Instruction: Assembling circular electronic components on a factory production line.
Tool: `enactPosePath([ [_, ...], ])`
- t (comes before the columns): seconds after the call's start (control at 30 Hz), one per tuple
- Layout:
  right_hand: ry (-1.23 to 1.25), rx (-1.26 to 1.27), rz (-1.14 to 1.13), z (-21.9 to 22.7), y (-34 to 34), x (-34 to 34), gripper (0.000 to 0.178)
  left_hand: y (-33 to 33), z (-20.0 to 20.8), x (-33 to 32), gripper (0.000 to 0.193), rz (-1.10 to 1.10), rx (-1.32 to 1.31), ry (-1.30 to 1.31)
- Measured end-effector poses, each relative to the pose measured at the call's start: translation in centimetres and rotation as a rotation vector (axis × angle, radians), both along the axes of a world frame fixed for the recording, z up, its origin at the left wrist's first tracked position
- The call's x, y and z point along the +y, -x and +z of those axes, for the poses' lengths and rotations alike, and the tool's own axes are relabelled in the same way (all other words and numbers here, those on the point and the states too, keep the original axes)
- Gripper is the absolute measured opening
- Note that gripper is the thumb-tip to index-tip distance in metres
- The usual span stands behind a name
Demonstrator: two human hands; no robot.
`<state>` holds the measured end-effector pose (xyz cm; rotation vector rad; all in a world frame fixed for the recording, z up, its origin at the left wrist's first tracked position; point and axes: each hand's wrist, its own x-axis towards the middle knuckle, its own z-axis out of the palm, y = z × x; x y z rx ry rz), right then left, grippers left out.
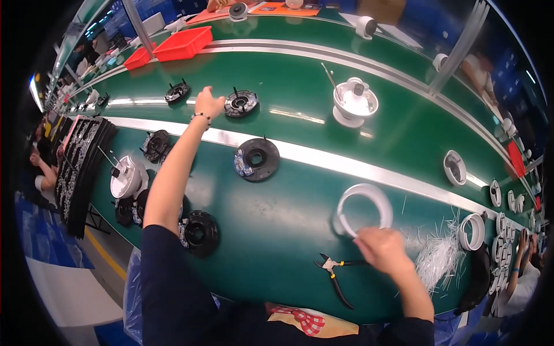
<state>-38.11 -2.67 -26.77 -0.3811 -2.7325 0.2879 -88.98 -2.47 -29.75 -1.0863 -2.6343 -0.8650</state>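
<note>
The work surface is a green belt (288,219), smooth with a soft sheen that catches the overhead lights, crossed by bright brushed-metal rails (323,158). The white ring (365,209) under the right hand (384,249) looks like smooth, glossy plastic, as does the white domed housing (355,102). The round black discs (256,158) are matt black plastic with small metal and circuit parts showing. The cutting pliers (334,274) have dull metal jaws and dark rubbery grips. The clippings pile (440,254) is thin, translucent white plastic. The red trays (183,43) are shiny plastic. The left hand (209,105) wears a beaded bracelet (201,117); its sleeve (167,288) is dark matt cloth.
</note>
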Motion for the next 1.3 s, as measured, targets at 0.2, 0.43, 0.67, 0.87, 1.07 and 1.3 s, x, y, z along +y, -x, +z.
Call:
enactPosePath([
  [0.2, 0.123, -0.3, -0.058, 1.1, 2.9, -1.0, 0.05, 1.3, -3.7, 4.0, 0.066, 0.018, -0.253, 0.083],
  [0.43, 0.193, -0.373, -0.165, 0.3, 4.1, 1.9, 0.109, 1.1, -6.4, 5.5, 0.05, 0.028, -0.716, -0.146],
  [0.67, 1.25, 0.72, -0.2, 0.3, 5.5, 3.3, 0.086, -14.5, 2.3, 4.9, 0.028, -0.38, -0.808, -0.638],
  [0.87, 1.135, 0.993, -0.308, 2.1, 8.1, 2.7, 0.088, -27.2, 3.5, 1.1, 0.028, -0.571, -0.598, -0.75],
  [1.07, 1.004, 0.996, -0.275, 0.4, 6.9, 4.2, 0.109, -32.2, 3.3, -2.0, 0.045, -0.865, -1.159, -0.596],
  [1.3, 0.552, 0.789, -0.334, 0.4, 6.2, 3.2, 0.116, -30.0, 2.8, -2.1, 0.08, -1.229, -2.141, -0.517],
])
